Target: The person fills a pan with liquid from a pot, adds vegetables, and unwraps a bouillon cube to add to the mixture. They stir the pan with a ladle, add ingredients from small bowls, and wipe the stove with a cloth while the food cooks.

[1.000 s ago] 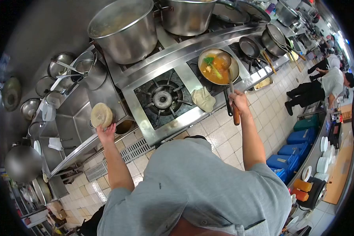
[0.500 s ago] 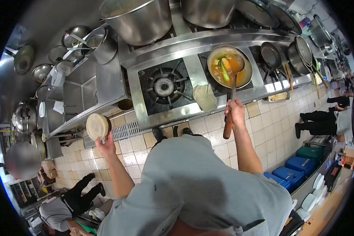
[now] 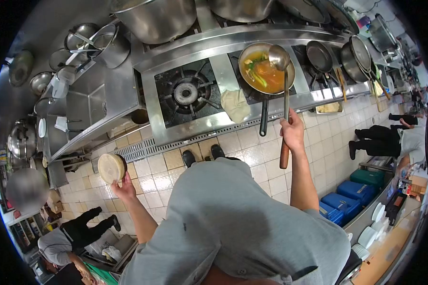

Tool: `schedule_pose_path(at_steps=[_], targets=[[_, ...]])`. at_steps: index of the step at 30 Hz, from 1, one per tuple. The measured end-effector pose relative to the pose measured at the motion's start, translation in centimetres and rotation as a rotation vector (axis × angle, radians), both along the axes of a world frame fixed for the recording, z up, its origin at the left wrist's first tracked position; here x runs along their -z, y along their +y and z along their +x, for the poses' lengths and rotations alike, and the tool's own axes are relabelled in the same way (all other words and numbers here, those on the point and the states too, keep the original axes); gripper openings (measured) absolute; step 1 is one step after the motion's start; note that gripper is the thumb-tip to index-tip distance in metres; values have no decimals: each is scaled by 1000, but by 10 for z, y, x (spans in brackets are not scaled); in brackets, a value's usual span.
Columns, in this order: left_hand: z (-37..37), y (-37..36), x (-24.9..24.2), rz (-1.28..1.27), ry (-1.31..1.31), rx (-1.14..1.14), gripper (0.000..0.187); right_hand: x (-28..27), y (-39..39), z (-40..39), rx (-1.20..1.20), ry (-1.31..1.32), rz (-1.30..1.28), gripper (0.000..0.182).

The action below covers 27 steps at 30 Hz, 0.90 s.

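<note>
In my left hand is a round container with a pale top, held out over the floor left of my body. My right hand is closed on a long ladle with a wooden grip end. The ladle's metal bowl hangs over the upper right part of a frying pan, which holds orange liquid with green vegetables. The pan's black handle points toward me, left of the ladle, with no hand on it. A folded pale cloth lies on the stove's front edge.
An unlit burner sits left of the pan. Large pots stand behind. At the right are a dark pan and stacked pots. A sink is at the left. One person is at lower left, others at far right.
The ladle's bowl has lifted out of the liquid to above the pan's upper right part. The pan's handle now shows apart from my right hand. The whole view has shifted slightly.
</note>
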<state>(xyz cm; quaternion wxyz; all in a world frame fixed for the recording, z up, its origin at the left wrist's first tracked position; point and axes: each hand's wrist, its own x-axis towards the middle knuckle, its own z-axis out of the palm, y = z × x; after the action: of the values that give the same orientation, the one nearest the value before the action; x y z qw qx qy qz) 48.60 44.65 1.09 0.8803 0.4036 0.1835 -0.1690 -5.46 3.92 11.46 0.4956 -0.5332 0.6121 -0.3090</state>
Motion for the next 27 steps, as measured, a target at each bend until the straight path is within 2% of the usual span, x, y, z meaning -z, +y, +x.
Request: schedule_pose_path(at_steps=[1, 3, 11, 13, 15, 17, 18, 20, 21, 23, 24, 26, 27], targets=[[1, 2, 3, -6, 7, -12, 59, -5, 0, -4, -3, 7, 4, 44], [-4, 0, 0, -9, 8, 11, 60, -10, 0, -11, -95, 229, -150, 49], [-8, -12, -4, -15, 12, 46, 61, 13, -11, -13, -186, 536, -282, 52], [-10, -18, -9, 3, 19, 44, 61, 42, -18, -23, -198, 539, -376, 52], [-8, -18, -8, 4, 8, 63, 60, 37, -18, -21, -211, 542, -469, 52], [-6, -17, -8, 8, 0, 79, 59, 26, -15, -19, -153, 315, -49, 49], [-5, -17, -8, 11, -7, 78, 58, 24, -13, -20, -153, 316, -47, 49], [-4, -16, -8, 15, -13, 76, 58, 20, -9, -21, -57, -90, 164, 39], [-3, -17, -9, 16, -21, 77, 57, 17, -9, -21, -57, -90, 165, 39], [-1, -18, -10, 17, -29, 81, 57, 11, -8, -23, 52, -509, 337, 26], [0, -19, -9, 11, -23, 71, 57, 12, -6, -22, 56, -509, 337, 26], [2, -18, -8, 4, -15, 65, 57, 13, -3, -21, 169, -701, 398, 46], [4, -17, -7, -2, -16, 79, 58, 15, -2, -21, 172, -701, 397, 46]])
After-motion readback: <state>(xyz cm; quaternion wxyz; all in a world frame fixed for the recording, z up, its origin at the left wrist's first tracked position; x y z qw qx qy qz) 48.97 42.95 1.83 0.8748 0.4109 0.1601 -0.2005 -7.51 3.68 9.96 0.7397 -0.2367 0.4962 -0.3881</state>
